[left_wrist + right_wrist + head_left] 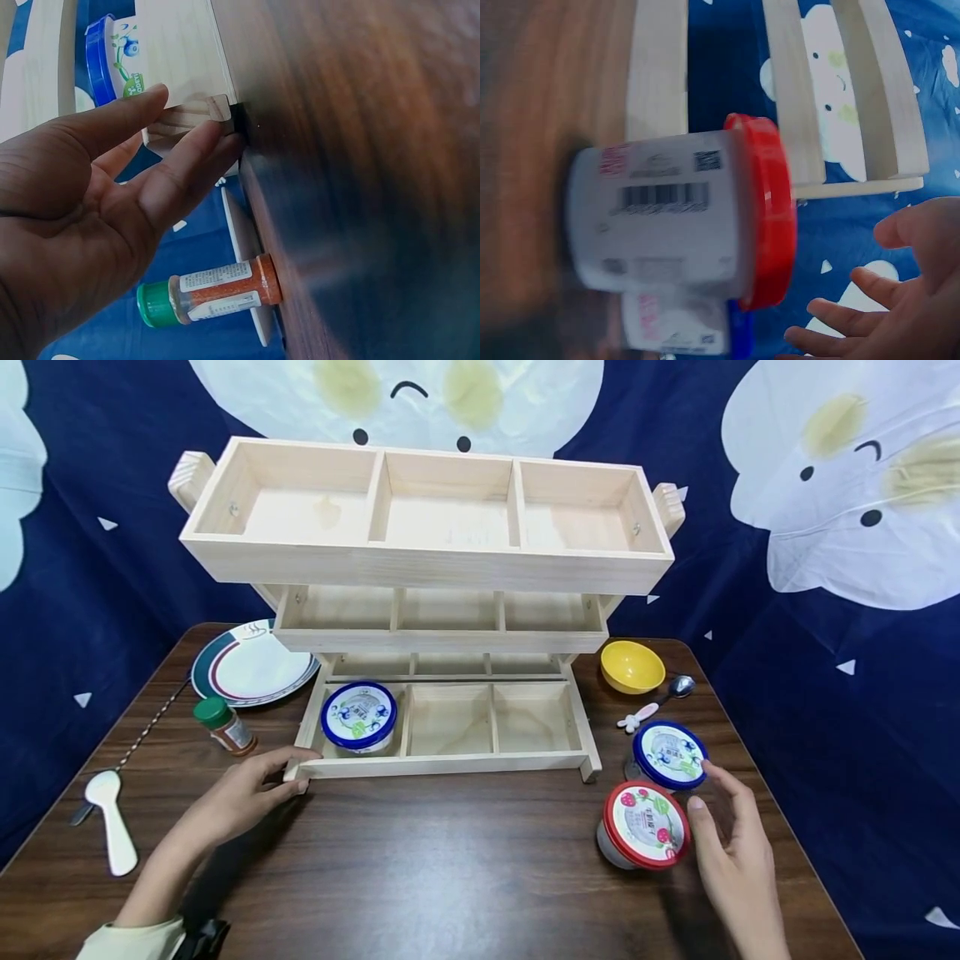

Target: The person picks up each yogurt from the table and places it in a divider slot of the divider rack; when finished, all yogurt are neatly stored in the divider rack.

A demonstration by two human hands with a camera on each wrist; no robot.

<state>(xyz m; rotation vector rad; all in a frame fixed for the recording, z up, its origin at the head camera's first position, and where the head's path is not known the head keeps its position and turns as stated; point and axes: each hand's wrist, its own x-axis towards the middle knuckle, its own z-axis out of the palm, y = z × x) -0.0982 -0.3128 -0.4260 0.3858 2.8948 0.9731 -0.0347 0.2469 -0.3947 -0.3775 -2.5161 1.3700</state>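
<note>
A three-tier wooden organizer (427, 766) stands with its tiers spread, each divided into three compartments. My left hand (243, 797) grips its front left corner, fingers and thumb on either side of the wood in the left wrist view. A blue-lidded tub (360, 717) sits in the bottom tier's left compartment. My right hand (735, 852) has its fingers spread, close beside a red-lidded tub (647, 824) and another blue-lidded tub (670, 754) on the table. In the right wrist view the hand's palm (922, 285) shows with nothing held, apart from the red-lidded tub.
Left of the organizer lie a plate (251, 664), a green-capped spice jar (225, 727) and a white spoon (112, 827), with a thin twisted-handle utensil (153, 722). On the right are a yellow bowl (632, 667) and a bunny-handled spoon (656, 702). Dark blue cloth hangs behind.
</note>
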